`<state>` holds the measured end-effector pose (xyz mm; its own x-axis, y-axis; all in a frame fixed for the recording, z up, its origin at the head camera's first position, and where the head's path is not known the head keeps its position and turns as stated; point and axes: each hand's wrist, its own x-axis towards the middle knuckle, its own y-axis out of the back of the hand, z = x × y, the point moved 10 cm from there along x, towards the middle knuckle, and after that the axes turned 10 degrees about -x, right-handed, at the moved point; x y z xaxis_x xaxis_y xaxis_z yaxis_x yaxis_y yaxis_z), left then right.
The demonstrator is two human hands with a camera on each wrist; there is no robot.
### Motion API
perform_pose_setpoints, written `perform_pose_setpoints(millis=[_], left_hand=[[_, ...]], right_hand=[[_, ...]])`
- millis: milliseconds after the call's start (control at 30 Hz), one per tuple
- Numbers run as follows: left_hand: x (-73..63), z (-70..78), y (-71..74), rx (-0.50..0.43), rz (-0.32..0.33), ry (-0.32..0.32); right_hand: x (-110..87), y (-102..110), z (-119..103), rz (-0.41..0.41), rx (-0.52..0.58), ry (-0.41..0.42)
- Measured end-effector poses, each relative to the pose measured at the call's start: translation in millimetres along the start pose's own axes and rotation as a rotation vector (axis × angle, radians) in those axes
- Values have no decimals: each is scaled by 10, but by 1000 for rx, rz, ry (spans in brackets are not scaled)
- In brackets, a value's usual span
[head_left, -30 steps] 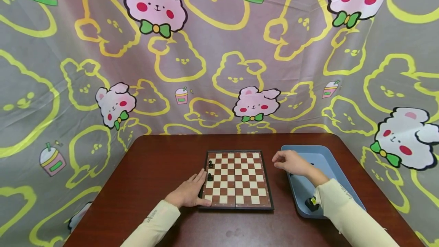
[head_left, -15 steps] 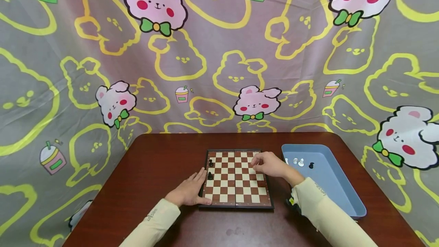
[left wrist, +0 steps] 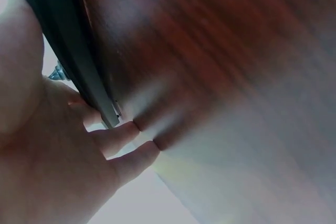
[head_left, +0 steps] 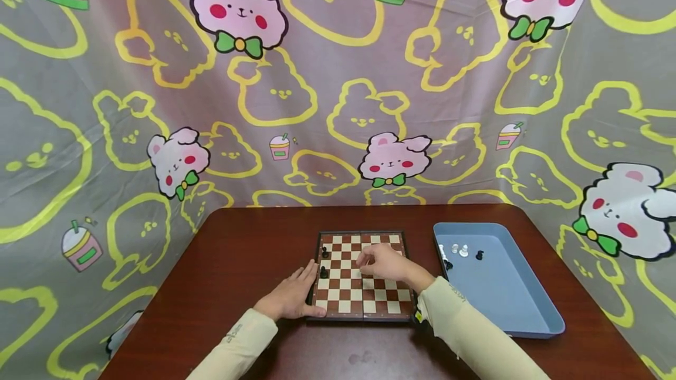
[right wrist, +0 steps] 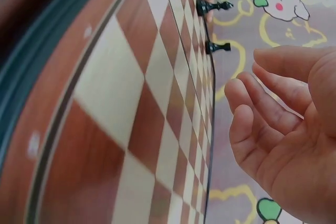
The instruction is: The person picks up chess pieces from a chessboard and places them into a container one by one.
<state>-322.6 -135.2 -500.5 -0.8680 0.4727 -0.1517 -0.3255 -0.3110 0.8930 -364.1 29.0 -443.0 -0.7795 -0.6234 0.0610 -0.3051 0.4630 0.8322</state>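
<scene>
A brown-and-cream chessboard (head_left: 362,304) lies unfolded on the table. Two black chess pieces stand upright along its left edge: a nearer one (head_left: 324,272) and a smaller, farther one (head_left: 324,252). My left hand (head_left: 290,295) rests against the board's left side, fingers extended and thumb on the near corner; the left wrist view shows the fingers (left wrist: 134,163) at the board's dark edge. Over the middle of the board hovers my right hand (head_left: 388,263). The right wrist view shows its fingers (right wrist: 273,114) loosely bent, thumb apart, no piece visible between them.
A blue tray (head_left: 528,315) stands right of the board. Inside, near its far left, are a white pawn (head_left: 463,250), a black knight-like piece (head_left: 479,255), another black piece (head_left: 448,265) and other white pieces. A patterned curtain (head_left: 317,104) surrounds the table (head_left: 253,239).
My right hand has moved left from the tray's edge to above the middle of the board, uncovering the pieces in the tray. The left hand and both black pieces on the board stay put.
</scene>
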Motion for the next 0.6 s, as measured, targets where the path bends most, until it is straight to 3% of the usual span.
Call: perform_pose_setpoints(millis=[600], left_hand=[[-15, -3, 15, -4, 10, -2]], right_hand=[[273, -361, -278, -2, -2, 41]])
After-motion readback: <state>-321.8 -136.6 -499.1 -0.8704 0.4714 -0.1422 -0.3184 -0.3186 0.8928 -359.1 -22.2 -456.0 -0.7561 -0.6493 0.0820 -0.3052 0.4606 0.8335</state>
